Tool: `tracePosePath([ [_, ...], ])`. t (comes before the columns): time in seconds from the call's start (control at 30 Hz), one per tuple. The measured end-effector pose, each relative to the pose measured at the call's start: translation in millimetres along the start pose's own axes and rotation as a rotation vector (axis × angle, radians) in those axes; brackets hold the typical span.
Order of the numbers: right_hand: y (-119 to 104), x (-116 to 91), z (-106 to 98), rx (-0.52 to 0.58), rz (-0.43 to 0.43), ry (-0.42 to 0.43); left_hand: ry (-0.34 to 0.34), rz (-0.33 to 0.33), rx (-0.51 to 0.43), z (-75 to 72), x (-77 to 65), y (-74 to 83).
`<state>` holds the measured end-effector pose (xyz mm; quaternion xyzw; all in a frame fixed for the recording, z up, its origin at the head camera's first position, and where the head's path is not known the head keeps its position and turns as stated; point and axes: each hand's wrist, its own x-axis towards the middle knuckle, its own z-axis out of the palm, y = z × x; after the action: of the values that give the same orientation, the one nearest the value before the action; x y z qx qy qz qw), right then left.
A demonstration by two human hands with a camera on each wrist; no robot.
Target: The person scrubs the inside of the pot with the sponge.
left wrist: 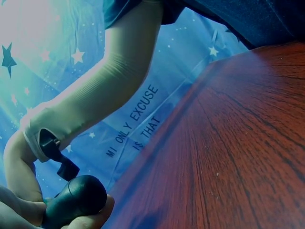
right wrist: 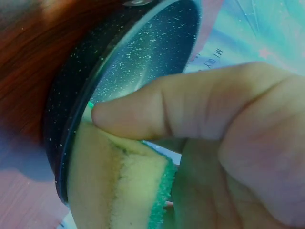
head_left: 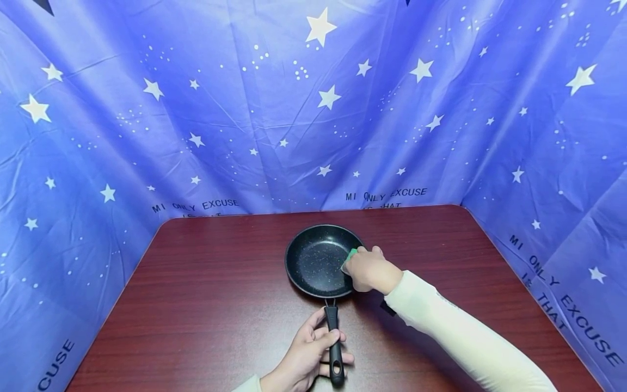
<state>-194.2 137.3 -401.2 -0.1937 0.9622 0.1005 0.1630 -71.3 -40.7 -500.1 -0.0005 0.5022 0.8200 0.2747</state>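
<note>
A black speckled frying pan is on the table, its black handle toward me. My left hand grips that handle, thumb on top and fingers beneath. At the pan's right inner side, my right hand pinches a sponge. Seen from the right wrist, the sponge is yellow with a green scouring layer, bent under the thumb, close by the pan's rim. The left wrist view shows the handle's rounded end within the left hand's grasp. The sponge's far part is hidden by the right hand.
The dark red wood-grain table extends on both sides of the pan. Blue curtains with stars and lettering hang behind it and along both sides. A black strap piece hangs under the right cuff.
</note>
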Motion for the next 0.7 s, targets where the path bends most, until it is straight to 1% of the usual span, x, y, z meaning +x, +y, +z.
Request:
tracePosePath([
  [0.17,-1,-3,-1,0.032,-0.007,-0.030,0.005,0.000,0.000,0.4,-1.0,-0.1],
  [0.47,-2,-8,-3,0.151,-0.023,-0.060,0.015,-0.010,0.010,0.4,-0.5,-0.1],
  [0.6,-2,-11,-5,0.207,-0.051,-0.076,0.008,-0.009,0.007,0.2,-0.6,0.2],
  [0.7,0,-13,-7,0.256,-0.090,-0.095,0.005,-0.011,0.008,0.6,-0.7,0.7],
])
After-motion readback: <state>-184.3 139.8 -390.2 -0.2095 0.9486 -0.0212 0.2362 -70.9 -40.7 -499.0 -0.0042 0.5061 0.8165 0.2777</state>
